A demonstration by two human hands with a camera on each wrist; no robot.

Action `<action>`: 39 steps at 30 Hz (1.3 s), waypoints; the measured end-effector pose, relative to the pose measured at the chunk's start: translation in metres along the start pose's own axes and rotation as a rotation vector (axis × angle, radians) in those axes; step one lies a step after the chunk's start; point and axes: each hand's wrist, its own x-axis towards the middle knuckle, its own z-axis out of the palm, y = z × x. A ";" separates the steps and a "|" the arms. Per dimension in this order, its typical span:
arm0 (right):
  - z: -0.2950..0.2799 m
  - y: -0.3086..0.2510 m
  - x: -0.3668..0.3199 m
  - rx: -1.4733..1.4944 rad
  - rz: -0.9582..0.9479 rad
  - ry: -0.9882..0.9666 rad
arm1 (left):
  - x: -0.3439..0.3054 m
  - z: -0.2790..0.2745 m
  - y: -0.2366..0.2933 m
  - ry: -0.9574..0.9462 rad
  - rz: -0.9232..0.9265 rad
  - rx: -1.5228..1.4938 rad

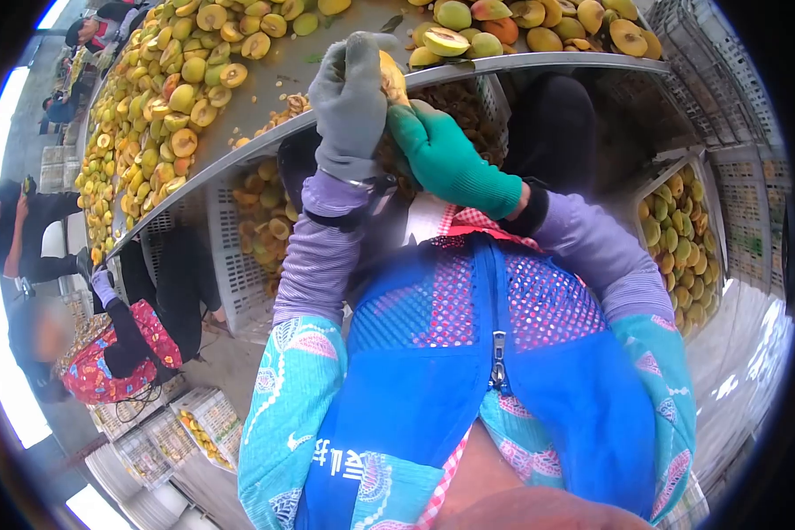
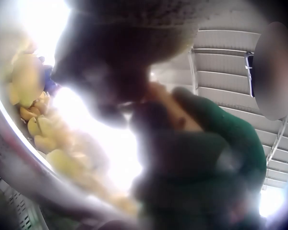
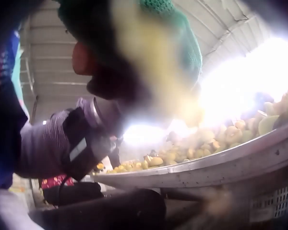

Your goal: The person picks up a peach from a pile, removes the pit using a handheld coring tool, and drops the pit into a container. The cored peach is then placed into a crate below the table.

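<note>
Over the edge of the metal table, my grey-gloved left hand (image 1: 352,102) curls its fingers round a yellow peach half (image 1: 393,79). My green-gloved right hand (image 1: 458,157) meets it from the lower right, thumb and fingers gripping the lower end of the same fruit. In the left wrist view a tan piece (image 2: 175,108) with a dark spot shows beside the green glove (image 2: 230,129); I cannot tell what it is. A blurred yellow strip of fruit (image 3: 153,52) crosses the green glove in the right wrist view. The palm sides of both hands are hidden.
Halved peaches (image 1: 150,132) heap the metal table (image 1: 265,75). Below it stand plastic crates with peach halves (image 1: 261,212) and pits (image 1: 459,110). A crate of green-yellow fruit (image 1: 680,238) is at right. Another person in a red patterned garment (image 1: 119,353) sits at left.
</note>
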 end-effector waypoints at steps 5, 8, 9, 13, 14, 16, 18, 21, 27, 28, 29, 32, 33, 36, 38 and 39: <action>0.019 0.007 0.006 0.154 0.068 0.049 | 0.009 -0.002 0.001 0.003 -0.066 0.041; 0.016 -0.015 0.007 0.421 0.345 -0.064 | 0.018 -0.014 -0.003 -0.056 -0.221 0.081; 0.013 -0.021 0.007 0.575 0.488 -0.123 | 0.019 -0.014 -0.005 -0.049 -0.245 0.061; 0.006 -0.015 0.009 0.863 0.523 -0.314 | 0.016 -0.016 -0.010 -0.016 -0.169 0.058; -0.003 -0.017 0.013 1.007 0.589 -0.404 | 0.018 -0.019 -0.012 -0.110 -0.131 0.110; -0.005 -0.020 0.012 1.190 0.645 -0.488 | 0.021 -0.027 -0.009 -0.261 -0.164 0.064; 0.002 -0.022 0.007 1.268 0.614 -0.473 | 0.019 -0.026 -0.005 -0.309 -0.258 -0.067; 0.009 -0.026 -0.001 1.199 0.610 -0.431 | 0.013 -0.022 -0.005 -0.304 -0.313 -0.158; 0.012 -0.029 0.000 1.186 0.620 -0.471 | 0.005 -0.025 -0.013 -0.170 -0.298 -0.206; 0.008 -0.025 0.006 1.248 0.654 -0.554 | 0.001 -0.023 -0.004 -0.064 -0.346 -0.274; 0.007 -0.024 0.010 1.316 0.691 -0.635 | -0.009 -0.020 0.012 0.045 -0.398 -0.340; 0.014 -0.044 -0.007 0.958 0.549 -0.615 | -0.025 -0.055 0.012 0.371 -0.260 -0.511; 0.012 -0.039 -0.012 0.788 0.444 -0.591 | -0.028 -0.090 0.012 0.374 -0.243 -0.444; -0.005 0.052 -0.011 1.032 1.021 -0.491 | -0.079 -0.218 -0.002 0.427 -0.076 0.909; -0.017 0.062 -0.009 1.062 1.115 -0.455 | -0.093 -0.245 0.029 0.273 -0.513 1.700; -0.020 0.038 0.002 0.935 1.146 -0.402 | -0.085 -0.256 0.034 0.353 -0.498 1.281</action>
